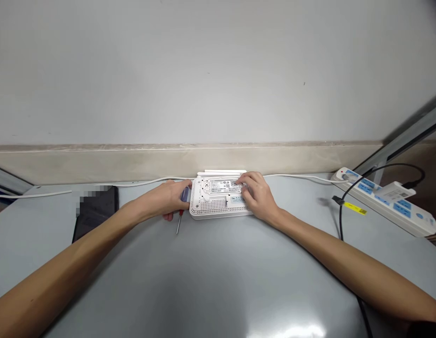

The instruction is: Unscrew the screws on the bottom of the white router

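Router, head view: white router (215,205) lies on the table (203,272) near the skirting (133,164), label side up, straight ahead and between the two hands.
Long axis: left to right, roughly parallel to the skirting; antennas (225,172) along the far side.
Nearer hand: neither clearly; one at each end of the router.
Left hand (173,195): fingers curled round the screwdriver (185,194), right beside the router's left edge. Contact with the casing cannot be told, as the handle is in the way.
Screwdriver tip: points down and back toward the person, clear of the router.
Right hand (259,196): loosely bent, laid over the router's right end, fingertips on or just above the labels (225,186); how firm the hold is cannot be told.
Count, worked items: 1 router, 1 screwdriver, at least 2 antennas; part of the far side is hidden by the right hand.
Count, left side: 1 dark device (98,209), perhaps 2 overlapped; unclear, partly blurred out.
Count, right side: 1 power strip (379,203), 1 adapter (397,192), 1 black cable (340,223), 1 yellow tag (355,208).
White cable (147,181): seen either side of the router; whether 1 or 2, cannot tell.
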`<state>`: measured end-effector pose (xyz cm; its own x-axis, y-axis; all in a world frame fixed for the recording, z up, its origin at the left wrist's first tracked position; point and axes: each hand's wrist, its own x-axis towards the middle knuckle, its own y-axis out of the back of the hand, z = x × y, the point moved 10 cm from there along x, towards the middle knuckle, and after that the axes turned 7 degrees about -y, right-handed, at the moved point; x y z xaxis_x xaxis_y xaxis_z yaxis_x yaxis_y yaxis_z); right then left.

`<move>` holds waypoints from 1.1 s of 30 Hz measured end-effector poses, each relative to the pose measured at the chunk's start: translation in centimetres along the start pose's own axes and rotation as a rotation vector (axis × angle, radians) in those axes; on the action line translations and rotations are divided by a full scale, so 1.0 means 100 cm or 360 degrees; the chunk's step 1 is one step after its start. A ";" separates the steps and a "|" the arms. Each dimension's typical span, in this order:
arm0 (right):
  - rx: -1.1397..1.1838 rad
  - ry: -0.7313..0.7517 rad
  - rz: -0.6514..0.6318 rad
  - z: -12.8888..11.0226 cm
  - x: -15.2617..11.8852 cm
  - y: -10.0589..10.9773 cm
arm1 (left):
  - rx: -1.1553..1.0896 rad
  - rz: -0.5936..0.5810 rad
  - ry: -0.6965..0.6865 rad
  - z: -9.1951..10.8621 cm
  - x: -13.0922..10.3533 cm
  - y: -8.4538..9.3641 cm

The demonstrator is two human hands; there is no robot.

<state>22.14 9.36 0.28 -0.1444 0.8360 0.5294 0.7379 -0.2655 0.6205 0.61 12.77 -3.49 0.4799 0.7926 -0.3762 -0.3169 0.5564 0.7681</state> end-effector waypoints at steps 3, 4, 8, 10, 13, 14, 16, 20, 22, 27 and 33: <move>0.0004 0.0003 0.0003 0.001 0.000 0.000 | -0.0066 -0.0024 0.0002 0.000 0.000 0.000; 0.0005 0.0006 0.0003 0.001 0.000 0.000 | -0.0080 -0.0028 0.0005 0.000 0.000 0.000; -0.0003 -0.0004 -0.0005 0.000 0.000 0.000 | -0.0092 -0.0024 0.0008 0.000 0.001 0.001; -0.0001 -0.0005 -0.0005 0.000 0.000 0.000 | -0.0102 -0.0014 0.0012 0.000 0.002 0.000; 0.0011 0.0002 0.0000 -0.001 0.000 0.001 | -0.0136 0.0030 0.0031 -0.004 0.004 0.002; 0.0014 0.0004 0.0003 -0.001 -0.001 0.001 | -0.0147 0.0053 0.0026 -0.004 0.004 0.003; 0.0018 0.0004 0.0003 -0.001 -0.001 0.001 | -0.0183 0.0081 0.0000 -0.005 0.005 0.005; 0.0024 -0.0004 -0.0007 -0.001 0.000 0.000 | -0.0359 0.0054 0.0023 -0.012 0.008 0.006; 0.0023 -0.0010 -0.0008 -0.001 -0.001 0.000 | -0.0488 0.0068 0.0044 -0.016 0.010 0.006; 0.0031 -0.0002 0.0001 0.000 -0.001 0.000 | -0.0675 0.0069 0.0050 -0.022 0.015 0.005; 0.0035 0.0008 0.0015 0.000 -0.001 0.000 | -0.0613 0.0200 0.0086 -0.024 0.014 0.019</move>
<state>22.13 9.31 0.24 -0.1408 0.8309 0.5383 0.7536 -0.2626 0.6026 -1.31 15.56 -3.79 0.3774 0.8667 -0.3261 -0.6586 0.4987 0.5635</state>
